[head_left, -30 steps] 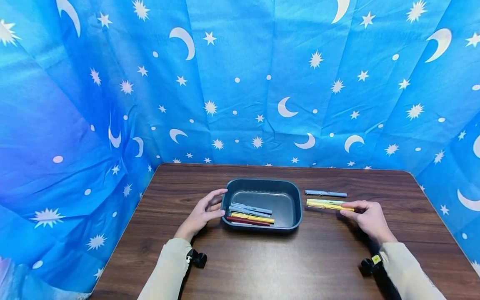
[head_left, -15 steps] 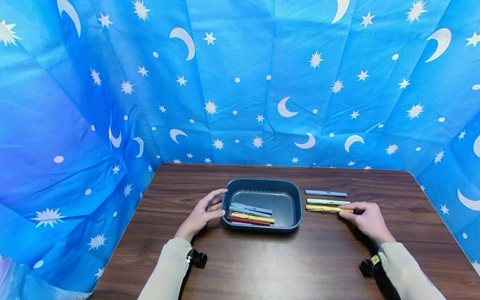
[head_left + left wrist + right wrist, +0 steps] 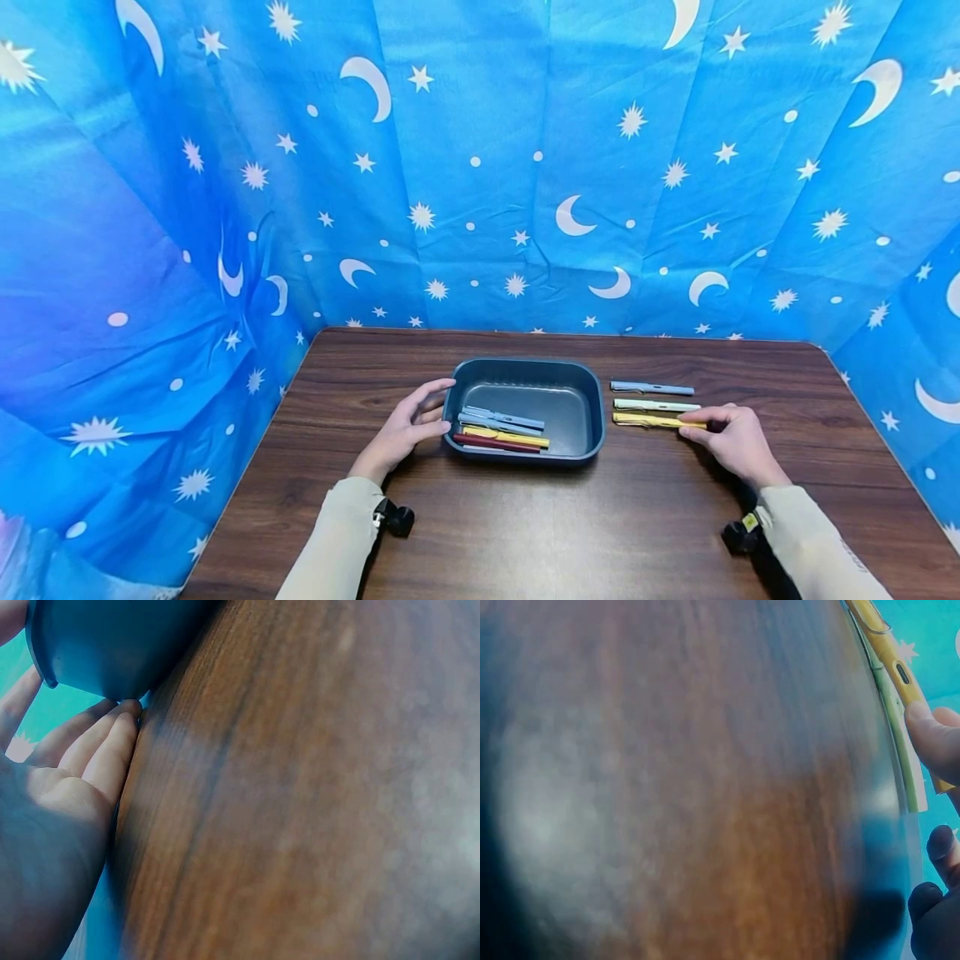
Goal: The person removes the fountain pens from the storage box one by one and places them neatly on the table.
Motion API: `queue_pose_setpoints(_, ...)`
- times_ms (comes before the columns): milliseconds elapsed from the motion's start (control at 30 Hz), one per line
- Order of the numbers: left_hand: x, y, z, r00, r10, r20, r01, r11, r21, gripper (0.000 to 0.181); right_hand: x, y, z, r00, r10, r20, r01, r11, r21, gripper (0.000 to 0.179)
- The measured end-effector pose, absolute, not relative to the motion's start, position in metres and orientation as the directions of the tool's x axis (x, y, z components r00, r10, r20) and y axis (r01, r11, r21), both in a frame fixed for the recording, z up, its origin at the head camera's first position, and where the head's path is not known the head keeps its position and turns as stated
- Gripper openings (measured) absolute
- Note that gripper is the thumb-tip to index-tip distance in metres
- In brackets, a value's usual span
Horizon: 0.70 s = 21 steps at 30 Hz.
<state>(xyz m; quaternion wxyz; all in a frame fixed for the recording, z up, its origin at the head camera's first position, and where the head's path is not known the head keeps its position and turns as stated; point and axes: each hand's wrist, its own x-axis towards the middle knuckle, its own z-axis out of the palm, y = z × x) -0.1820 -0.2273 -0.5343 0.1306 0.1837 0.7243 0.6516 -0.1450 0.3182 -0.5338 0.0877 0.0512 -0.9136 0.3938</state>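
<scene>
- Two hands of mine are showing in the head view: my left hand (image 3: 405,429) is resting lightly spread at the left side of the tray (image 3: 566,408), while my right hand (image 3: 733,437) is pinching the right end of the yellow pen (image 3: 645,419).
- There, the pen is lying lengthwise left to right, its free end facing the tray's right wall, apart from it; my right hand is clearly the nearer. The pale green pen (image 3: 652,406) is lying just beyond, near parallel.
- In the left wrist view, my nearly straight fingers are touching the tray's outside.
- In the right wrist view, my thumb is pressing the yellow pen; I'm not able to tell whether it's touching the table (image 3: 705,825).
</scene>
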Motion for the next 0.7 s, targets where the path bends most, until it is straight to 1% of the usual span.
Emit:
queue_pose_setpoints(167,-0.1819,-0.2275,-0.5343,-0.898,0.436,0.051,0.097,0.084,0.992,0.064,-0.1443,0.3183,-0.5328,-0.973,-0.052,0.224,-0.191,0.723,-0.664,0.013)
queue_pose_setpoints(333,-0.1821,-0.2275,-0.5347,-0.898,0.436,0.050,0.096,0.084,0.992,0.064,-0.1451,0.3182,-0.5352,-0.970,-0.052,0.239,-0.196,0.752,-0.630,0.013)
queue_pose_setpoints(700,-0.1812,-0.2272,-0.5334,-0.899,0.437,0.045,0.093,0.090,0.992,0.065,-0.1452,0.3188,-0.5366,-0.961,-0.076,0.265,-0.227,0.766,-0.602,0.015)
